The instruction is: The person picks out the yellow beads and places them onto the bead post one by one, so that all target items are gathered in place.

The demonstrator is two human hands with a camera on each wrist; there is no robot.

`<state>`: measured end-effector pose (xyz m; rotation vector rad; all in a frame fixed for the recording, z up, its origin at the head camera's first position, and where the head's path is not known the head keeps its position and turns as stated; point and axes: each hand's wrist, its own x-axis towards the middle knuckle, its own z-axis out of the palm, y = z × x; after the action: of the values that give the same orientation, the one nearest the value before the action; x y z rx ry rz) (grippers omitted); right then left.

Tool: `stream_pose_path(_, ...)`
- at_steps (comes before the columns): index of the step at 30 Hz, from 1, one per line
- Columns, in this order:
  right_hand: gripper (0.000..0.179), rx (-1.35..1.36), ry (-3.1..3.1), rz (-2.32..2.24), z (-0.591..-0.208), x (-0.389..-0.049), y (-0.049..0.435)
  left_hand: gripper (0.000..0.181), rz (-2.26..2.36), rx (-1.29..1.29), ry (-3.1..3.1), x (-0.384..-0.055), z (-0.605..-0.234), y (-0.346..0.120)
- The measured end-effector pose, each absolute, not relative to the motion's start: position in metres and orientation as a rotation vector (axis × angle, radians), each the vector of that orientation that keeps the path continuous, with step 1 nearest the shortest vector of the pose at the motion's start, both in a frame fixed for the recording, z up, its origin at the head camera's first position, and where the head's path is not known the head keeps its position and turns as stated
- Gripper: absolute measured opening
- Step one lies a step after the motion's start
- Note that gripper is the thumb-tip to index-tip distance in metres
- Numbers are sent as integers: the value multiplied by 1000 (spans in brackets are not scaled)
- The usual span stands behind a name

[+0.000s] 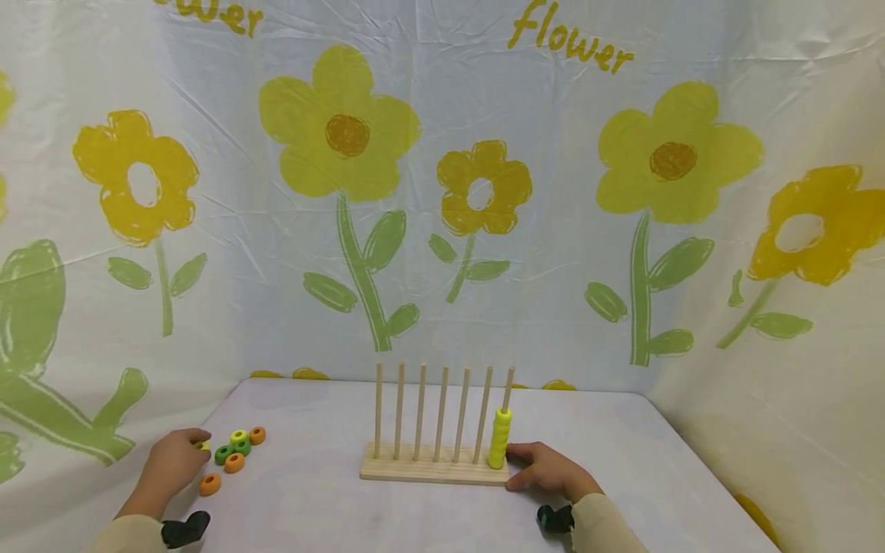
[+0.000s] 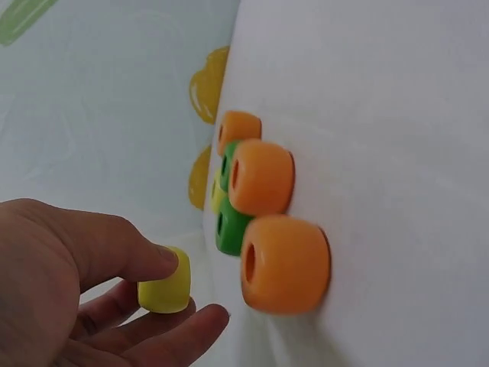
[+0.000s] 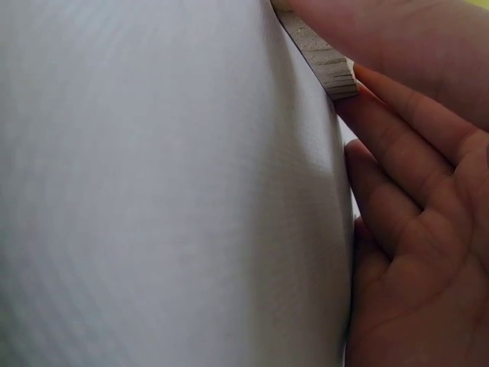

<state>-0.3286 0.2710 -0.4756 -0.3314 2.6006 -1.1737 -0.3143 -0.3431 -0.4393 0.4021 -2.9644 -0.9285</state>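
Note:
My left hand (image 1: 171,462), at the left of the table, pinches a yellow bead (image 2: 165,290) between thumb and fingers. Beside that hand lie loose beads: several orange ones, with one orange bead (image 2: 286,267) nearest, plus two green beads and another yellow bead (image 1: 238,436). A wooden stand (image 1: 435,473) with a row of upright pegs stands mid-table. Its rightmost peg carries a stack of yellow beads (image 1: 499,442); the other pegs are bare. My right hand (image 1: 551,470) grips the right end of the stand's base, thumb at the front and fingers behind.
A white cloth covers the table (image 1: 311,507), and a flower-printed curtain (image 1: 553,307) hangs behind it and along both sides. Dark camera mounts (image 1: 185,530) sit at both wrists, below the sleeves.

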Motion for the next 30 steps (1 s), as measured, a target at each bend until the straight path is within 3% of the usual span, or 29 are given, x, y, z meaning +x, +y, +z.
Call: stream_pose_path(30,70,-313,2596,-1185,-477,-329,270,48,-1156,143,-2934,-316,-414,-289)
